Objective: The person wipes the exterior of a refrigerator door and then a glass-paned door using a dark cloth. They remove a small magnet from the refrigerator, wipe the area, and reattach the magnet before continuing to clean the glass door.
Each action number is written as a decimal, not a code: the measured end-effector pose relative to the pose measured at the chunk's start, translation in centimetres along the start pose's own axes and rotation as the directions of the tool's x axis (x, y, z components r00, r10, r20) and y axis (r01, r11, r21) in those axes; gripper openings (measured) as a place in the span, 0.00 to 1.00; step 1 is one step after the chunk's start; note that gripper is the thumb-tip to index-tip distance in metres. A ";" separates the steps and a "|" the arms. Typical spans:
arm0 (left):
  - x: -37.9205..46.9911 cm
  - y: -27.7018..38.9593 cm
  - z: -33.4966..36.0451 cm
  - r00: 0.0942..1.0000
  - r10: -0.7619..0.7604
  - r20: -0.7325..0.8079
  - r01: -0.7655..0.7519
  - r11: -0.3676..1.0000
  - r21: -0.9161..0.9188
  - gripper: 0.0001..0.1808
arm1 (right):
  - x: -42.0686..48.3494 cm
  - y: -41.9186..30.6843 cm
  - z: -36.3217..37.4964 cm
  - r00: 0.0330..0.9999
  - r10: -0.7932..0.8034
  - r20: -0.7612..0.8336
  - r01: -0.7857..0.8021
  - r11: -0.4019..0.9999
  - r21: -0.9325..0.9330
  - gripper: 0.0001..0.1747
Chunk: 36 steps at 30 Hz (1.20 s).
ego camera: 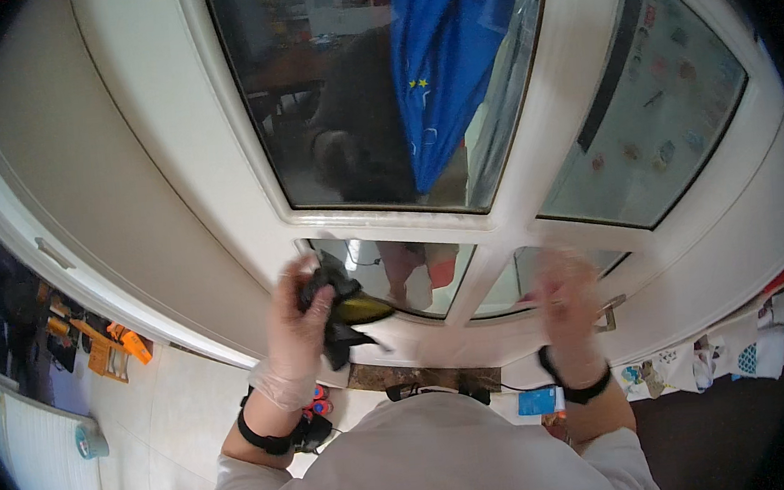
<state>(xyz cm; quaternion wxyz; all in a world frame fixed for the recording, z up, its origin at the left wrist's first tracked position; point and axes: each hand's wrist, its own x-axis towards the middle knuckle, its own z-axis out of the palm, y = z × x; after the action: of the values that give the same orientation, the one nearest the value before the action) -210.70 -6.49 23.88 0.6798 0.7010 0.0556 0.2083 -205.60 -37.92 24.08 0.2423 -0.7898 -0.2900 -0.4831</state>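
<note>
In a thin clear glove, my left hand (301, 321) grips a dark cloth (333, 284) with a yellow part, its loose ends hanging over the lower frame of a glazed white door (390, 221). My right hand (568, 300), blurred, is raised at the door's right side near a metal handle (610, 313); nothing is plainly seen in it, and its fingers are too blurred to read. Behind the large upper pane, which carries reflections, hangs blue fabric (447, 68) with small yellow stars. Black bands circle both wrists.
Patterned fabric (712, 361) lies at the right over a dark surface. Low down are a blue packet (537, 401) and red-and-blue round items (320, 407) on the floor. At the far left stand orange objects (130, 343) and a roll of tape (91, 441).
</note>
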 end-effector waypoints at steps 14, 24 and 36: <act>6.8 0.3 3.1 0.735 0.677 -0.014 -0.244 0.283 0.928 0.14 | -1.7 13.2 -5.0 0.990 0.137 -0.036 -0.141 0.934 -0.328 0.06; 3.6 1.2 14.1 0.492 0.709 0.505 -0.843 0.244 0.480 0.18 | -2.2 14.8 -4.1 0.980 0.121 -0.155 -0.146 0.976 -0.161 0.07; 6.9 0.0 2.8 0.566 0.689 0.452 -0.472 -0.179 0.863 0.16 | -2.2 14.8 -4.3 0.980 0.140 -0.142 -0.158 0.979 -0.125 0.07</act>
<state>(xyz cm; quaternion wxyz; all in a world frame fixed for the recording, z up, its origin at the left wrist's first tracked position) -203.42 -6.63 25.44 -0.1009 0.8712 -0.0970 0.4706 -198.86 -51.82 22.39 0.2422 -0.7902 -0.1795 -0.5335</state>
